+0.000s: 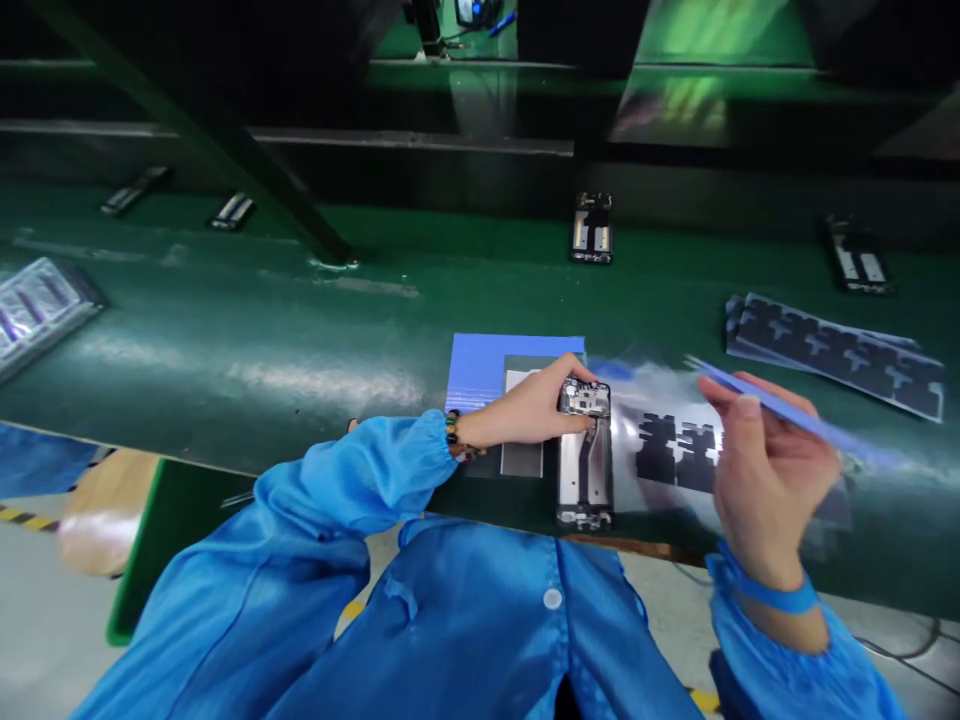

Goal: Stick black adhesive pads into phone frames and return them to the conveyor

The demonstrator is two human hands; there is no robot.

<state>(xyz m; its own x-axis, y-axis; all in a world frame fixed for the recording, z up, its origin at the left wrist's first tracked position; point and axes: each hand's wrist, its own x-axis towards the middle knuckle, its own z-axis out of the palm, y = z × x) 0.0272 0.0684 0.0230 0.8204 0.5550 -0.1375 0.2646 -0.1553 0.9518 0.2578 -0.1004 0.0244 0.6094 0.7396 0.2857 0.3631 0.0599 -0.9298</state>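
Assembly bench, head view. My left hand [536,405] rests on the top end of a phone frame [585,455] lying lengthwise at the near edge of the green belt [225,330], fingers curled over its upper corner to steady it, pressing rather than lifting. My right hand [757,465] pinches a blue strip [787,412] between thumb and fingers, raised just above a clear sheet of black die-cut pads [679,450] beside the frame. I judge the step to be picking a pad for placement in the frame. The next move calls for a fine, square approach while the left hand keeps the frame from sliding. More frames [592,228] lie farther along the belt.
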